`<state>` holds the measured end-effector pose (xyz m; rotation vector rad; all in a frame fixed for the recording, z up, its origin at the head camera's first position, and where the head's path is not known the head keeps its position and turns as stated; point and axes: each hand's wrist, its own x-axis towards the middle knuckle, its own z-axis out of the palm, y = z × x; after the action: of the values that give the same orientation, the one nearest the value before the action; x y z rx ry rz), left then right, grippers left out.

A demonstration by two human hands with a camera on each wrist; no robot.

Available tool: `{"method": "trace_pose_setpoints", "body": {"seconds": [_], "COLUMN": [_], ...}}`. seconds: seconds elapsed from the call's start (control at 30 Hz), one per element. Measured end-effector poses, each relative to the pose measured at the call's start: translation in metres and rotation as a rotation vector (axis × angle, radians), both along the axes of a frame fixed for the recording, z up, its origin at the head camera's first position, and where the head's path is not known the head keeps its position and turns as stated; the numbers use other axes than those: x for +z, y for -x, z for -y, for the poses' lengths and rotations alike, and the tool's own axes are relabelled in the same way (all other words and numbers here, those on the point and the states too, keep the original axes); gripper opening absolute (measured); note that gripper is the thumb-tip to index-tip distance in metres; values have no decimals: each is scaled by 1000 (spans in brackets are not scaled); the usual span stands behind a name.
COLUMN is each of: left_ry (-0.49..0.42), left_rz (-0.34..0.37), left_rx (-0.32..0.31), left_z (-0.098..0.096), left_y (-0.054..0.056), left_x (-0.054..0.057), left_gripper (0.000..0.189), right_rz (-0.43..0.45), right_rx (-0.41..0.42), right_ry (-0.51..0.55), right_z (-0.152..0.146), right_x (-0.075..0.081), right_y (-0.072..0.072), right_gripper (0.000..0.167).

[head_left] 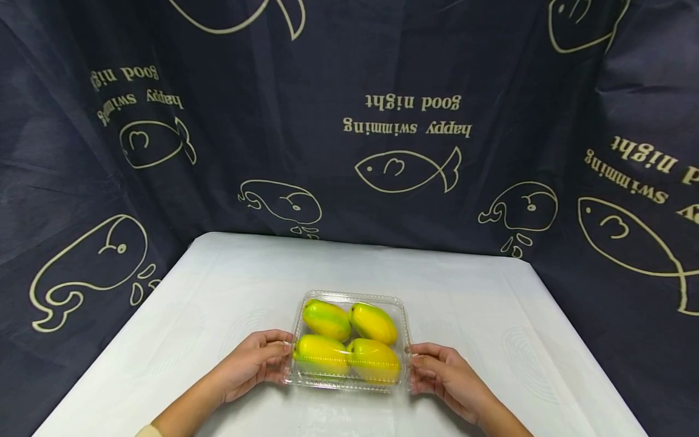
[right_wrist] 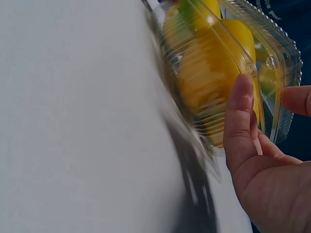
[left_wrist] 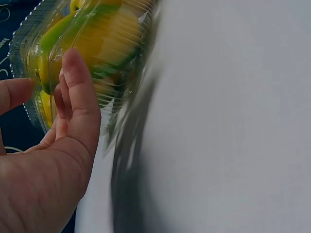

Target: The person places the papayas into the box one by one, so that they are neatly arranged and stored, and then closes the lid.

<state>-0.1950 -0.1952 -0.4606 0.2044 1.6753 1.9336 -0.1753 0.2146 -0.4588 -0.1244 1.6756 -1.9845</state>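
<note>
A clear plastic clamshell box point(head_left: 351, 385) with its lid closed holds several yellow-green mangoes point(head_left: 374, 323) in two rows. At its left side, my left hand point(head_left: 253, 362) grips the edge between thumb and fingers. My right hand point(head_left: 449, 377) holds the opposite side the same way. Through the ribbed wall in the left wrist view, a mango point(left_wrist: 109, 41) shows, with the left hand point(left_wrist: 68, 141) against the plastic. In the right wrist view, the right fingers point(right_wrist: 240, 109) press on the box wall beside the rim. The box's underside is hidden in the head view.
A white cloth-covered table point(head_left: 338, 267) lies under the hands, with faint curved patterns. Dark blue curtains point(head_left: 404, 73) printed with fish, whales and lettering hang behind it and on both sides. Shadows point(left_wrist: 133, 170) of hand and box fall on the cloth.
</note>
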Motion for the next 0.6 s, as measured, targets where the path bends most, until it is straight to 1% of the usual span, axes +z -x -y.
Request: {"method": "trace_pose_setpoints", "body": {"seconds": [0.17,0.4,0.5,0.6], "left_ry": [-4,-21,-38,-46], "left_rz": [27,22,27,35], "left_rx": [0,-20,-31,-27], "left_z": [0,2,3,2], "left_y": [-3,-6,-7,-10], "left_x": [0,0,-1,-2], "left_gripper": [53,55,53,46], "right_rz": [25,18,17,24], "right_rx": [9,23,19,11], "right_ry": [12,33,28,22], "right_z": [1,1,1,1], "right_x": [-1,-1,-1,-2], "right_y": [-2,-4,-6,-8], "right_gripper": [54,53,51,46]}}
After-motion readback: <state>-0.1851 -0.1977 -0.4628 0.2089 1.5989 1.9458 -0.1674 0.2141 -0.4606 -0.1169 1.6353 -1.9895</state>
